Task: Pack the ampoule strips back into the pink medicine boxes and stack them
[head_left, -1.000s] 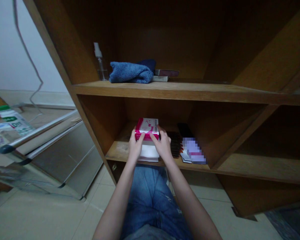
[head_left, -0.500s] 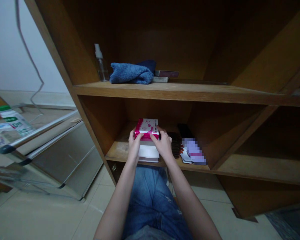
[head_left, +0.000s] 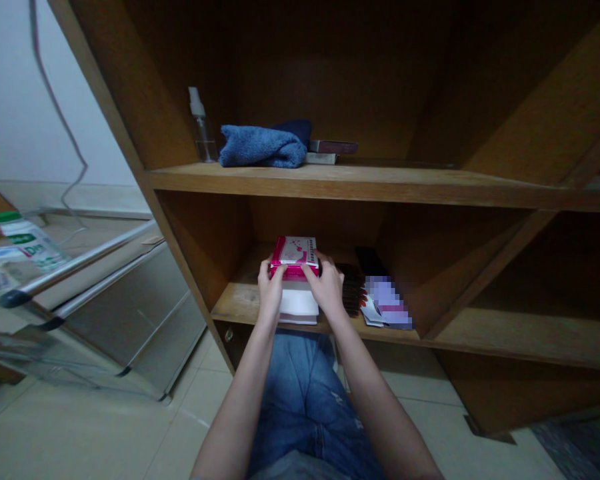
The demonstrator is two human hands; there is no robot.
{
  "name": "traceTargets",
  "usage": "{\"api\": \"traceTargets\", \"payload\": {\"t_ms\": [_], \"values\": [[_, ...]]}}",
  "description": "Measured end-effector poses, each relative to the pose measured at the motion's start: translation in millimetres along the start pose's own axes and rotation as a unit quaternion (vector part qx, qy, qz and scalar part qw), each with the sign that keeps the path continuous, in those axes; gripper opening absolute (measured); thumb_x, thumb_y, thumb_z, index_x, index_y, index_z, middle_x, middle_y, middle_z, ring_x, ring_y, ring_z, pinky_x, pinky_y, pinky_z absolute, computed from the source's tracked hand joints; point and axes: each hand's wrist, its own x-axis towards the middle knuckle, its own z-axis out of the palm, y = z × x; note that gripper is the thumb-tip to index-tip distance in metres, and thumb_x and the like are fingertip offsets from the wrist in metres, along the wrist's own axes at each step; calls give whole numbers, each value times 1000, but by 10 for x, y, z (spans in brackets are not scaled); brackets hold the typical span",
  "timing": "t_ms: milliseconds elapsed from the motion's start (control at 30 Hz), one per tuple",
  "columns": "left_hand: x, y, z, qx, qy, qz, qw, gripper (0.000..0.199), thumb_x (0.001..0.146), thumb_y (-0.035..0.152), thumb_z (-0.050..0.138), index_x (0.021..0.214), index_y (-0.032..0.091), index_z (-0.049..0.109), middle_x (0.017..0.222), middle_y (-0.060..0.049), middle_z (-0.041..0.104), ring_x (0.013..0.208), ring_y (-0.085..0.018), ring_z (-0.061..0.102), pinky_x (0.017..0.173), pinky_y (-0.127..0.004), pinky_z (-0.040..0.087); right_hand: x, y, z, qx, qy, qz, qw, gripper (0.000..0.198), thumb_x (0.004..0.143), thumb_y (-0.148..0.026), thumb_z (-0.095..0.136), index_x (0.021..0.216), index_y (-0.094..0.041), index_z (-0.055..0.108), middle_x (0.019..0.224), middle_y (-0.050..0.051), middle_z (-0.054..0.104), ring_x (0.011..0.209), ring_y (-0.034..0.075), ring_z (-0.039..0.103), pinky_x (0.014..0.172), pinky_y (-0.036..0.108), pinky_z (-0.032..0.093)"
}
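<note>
Green-capped bottle (head_left: 33, 241), one: far left of the pink-and-white box, beside a metal-edged rack (head_left: 135, 317).

Spray bottle (head_left: 203, 137), one, upright: on the shelf above the box, to its left.

Blue cloth (head_left: 263, 147), folded: same shelf, above the box and slightly left.

Left hand (head_left: 269, 285): closed on the box's left side, thumb against its near face.

Pink-and-white box (head_left: 296, 257), one: in the cabinet's lower compartment, gripped by both hands. I cannot tell on my feed whether it bears on what lies below.

White stack (head_left: 299, 307): below the box, on its near side.

Right hand (head_left: 329, 285): closed on the box's right side, thumb likewise on the near face.

Dark ribbed item (head_left: 351, 293), unidentified: just right of the box.

Purple packet (head_left: 390, 303), masked: farther right of the box.

Handling note: I would want equal pressure from both sides, thumbs light so the carton does not dent, the box level, and the right knuckles clear of the ribbed item.
</note>
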Motion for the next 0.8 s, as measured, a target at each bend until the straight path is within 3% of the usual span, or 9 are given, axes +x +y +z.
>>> {"api": "traceTargets", "payload": {"t_ms": [133,300,800], "values": [[0,-10,-24,3,-10,14,1000,36,71,28,57,106,17,58,104,-6,64,95,-19,59,82,-29,46,10,44,-7,24,-5,-10,1000,47,82,-40,51,123,-18,50,125,13,55,116,28,50,97,46,33],[-43,37,-35,11,-35,24,999,35,71,28,56,104,17,60,98,-5,65,89,-19,60,79,-28,46,43,128,-49,64,-23,-46,997,48,81,-40,53,123,-18,51,125,12,56,115,26,52,95,41,39],[-82,-34,-74,12,-74,9,997,43,72,21,49,114,21,56,112,-3,63,102,-19,57,88,-29,43,32,183,-114,84,-70,-60,992,55,80,-35,55,132,-22,42,134,9,49,122,24,47,99,42,36]]}}
